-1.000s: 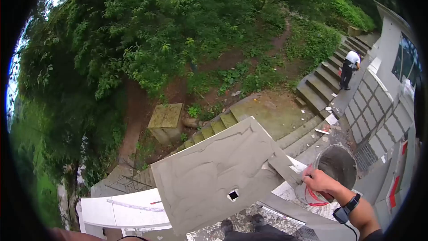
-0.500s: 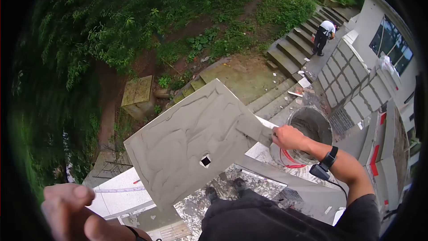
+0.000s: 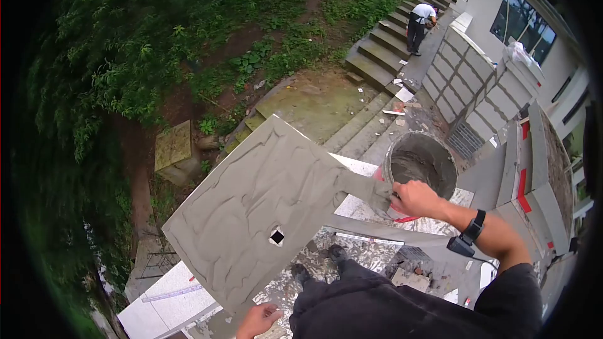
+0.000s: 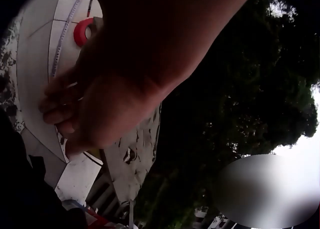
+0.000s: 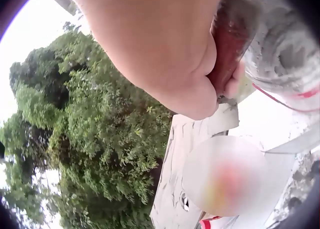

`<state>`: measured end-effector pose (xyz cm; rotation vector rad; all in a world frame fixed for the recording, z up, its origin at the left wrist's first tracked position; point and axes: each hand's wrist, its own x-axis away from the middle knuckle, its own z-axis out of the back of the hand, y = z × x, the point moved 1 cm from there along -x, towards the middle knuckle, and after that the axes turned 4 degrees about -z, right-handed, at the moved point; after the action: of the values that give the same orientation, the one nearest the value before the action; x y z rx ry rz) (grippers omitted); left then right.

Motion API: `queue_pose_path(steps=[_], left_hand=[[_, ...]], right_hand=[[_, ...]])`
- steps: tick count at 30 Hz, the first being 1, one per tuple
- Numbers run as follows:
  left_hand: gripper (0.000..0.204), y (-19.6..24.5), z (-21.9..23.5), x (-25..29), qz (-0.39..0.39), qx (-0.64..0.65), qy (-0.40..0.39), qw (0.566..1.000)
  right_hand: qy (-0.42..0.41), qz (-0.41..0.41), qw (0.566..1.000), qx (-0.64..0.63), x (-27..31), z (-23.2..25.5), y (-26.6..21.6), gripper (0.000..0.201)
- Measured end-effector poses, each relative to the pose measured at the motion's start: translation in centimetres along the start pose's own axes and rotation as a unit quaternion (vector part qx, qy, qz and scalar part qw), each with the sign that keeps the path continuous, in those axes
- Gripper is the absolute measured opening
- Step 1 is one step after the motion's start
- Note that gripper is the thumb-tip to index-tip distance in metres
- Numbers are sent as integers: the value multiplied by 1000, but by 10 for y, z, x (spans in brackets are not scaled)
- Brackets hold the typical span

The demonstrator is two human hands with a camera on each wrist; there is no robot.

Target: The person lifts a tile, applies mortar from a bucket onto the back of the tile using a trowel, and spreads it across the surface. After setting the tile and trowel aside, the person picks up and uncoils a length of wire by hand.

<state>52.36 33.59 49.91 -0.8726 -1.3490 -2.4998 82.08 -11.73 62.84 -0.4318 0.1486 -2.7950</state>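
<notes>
My right hand (image 3: 419, 199) grips a trowel by its reddish-brown handle (image 5: 232, 44). The flat trowel blade (image 3: 364, 189), coated in grey mortar, overlaps the right edge of a large slab (image 3: 220, 226) in the head view. Ridged wet mortar covers the slab's upper face, apart from a small square hole (image 3: 277, 236) near its front edge. Just behind my right hand stands a bucket (image 3: 451, 166) with mortar inside. Low in the head view, my left hand (image 3: 259, 320) is near the slab's front corner, fingers loosely bent and holding nothing.
A white surface (image 3: 151, 317) with a measuring tape (image 3: 173, 293) lies left of the slab. A red tape roll (image 4: 82, 33) shows in the left wrist view. Farther off, a person (image 3: 419, 25) bends beside concrete steps (image 3: 377, 56). Tiled walls (image 3: 461, 69) stand at right.
My left hand came into view at lower left, then moved right and down to the slab's front corner. The head view has swung right. The trowel stays at the slab's right edge.
</notes>
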Motion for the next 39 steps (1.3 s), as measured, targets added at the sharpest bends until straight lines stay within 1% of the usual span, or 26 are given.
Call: queue_pose_path(steps=[1,2,3,5,6,7,8,10,11,13,14,15,16,17,18,19,20,22,24,25,29,32,34,36,38,39], left_hand=[[34,-50,-17,-3,38,-5,-2,999],[31,-113,-38,-6,63,18,6,998],[29,-161,-57,0,88,39,14,995],[20,-188,-76,19,-37,-120,14,992],[19,-233,-103,34,87,52,32,994],[18,-263,-121,42,209,222,49,951],[22,-250,-124,54,222,143,28,964],[27,-262,-126,68,273,226,-28,935],[27,-267,-126,69,273,219,-28,936],[34,-278,-130,68,275,301,-42,912],[34,-286,-130,65,276,296,-43,913],[35,-291,-130,59,235,448,-39,862],[36,-292,-129,54,187,587,-34,787],[36,-290,-127,48,188,585,-36,788],[36,-284,-122,39,235,458,-24,857],[36,-277,-116,32,274,322,-11,906],[36,-269,-109,30,275,317,-12,908],[34,-253,-97,28,180,331,10,926],[34,-242,-98,29,188,325,10,927],[34,-237,-100,30,197,320,11,927],[33,-224,-112,36,231,301,10,925],[33,-220,-120,30,249,287,4,925],[33,-217,-127,31,263,280,2,923],[32,-219,-132,30,268,277,2,923],[34,-227,-139,29,248,338,22,908],[34,-229,-140,27,246,340,21,908]], right_hand=[[4,-24,999,-35,8,-13,0,33],[22,-48,997,-63,14,-36,5,34],[40,-60,994,-87,19,-54,5,34],[58,-75,989,-115,21,-95,10,34],[74,-78,986,-131,21,-123,16,33],[89,-82,982,-145,26,-144,21,33],[88,-89,981,-150,34,-160,25,33],[101,-79,975,-180,48,-182,35,29],[110,-84,970,-198,56,-182,38,27],[122,-98,966,-207,66,-173,33,26],[134,-108,962,-212,69,-170,29,26],[148,-96,963,-205,67,-168,20,26],[149,-99,962,-207,59,-166,8,26],[157,-73,967,-187,48,-164,-7,26],[163,-48,971,-167,42,-165,-17,26],[163,-51,970,-170,36,-171,-21,26],[164,-45,973,-159,27,-181,-22,26],[166,-40,974,-149,22,-195,-17,26],[171,-131,961,-175,32,-208,4,26],[177,-150,955,-184,40,-200,9,27],[143,-193,953,-185,61,-164,19,27],[160,-214,943,-197,60,-133,12,28],[153,-211,945,-198,48,-101,4,29],[120,-184,963,-159,30,-69,-7,29],[114,-167,967,-154,10,-60,-13,29],[110,-152,973,-131,-1,-61,-14,29]])
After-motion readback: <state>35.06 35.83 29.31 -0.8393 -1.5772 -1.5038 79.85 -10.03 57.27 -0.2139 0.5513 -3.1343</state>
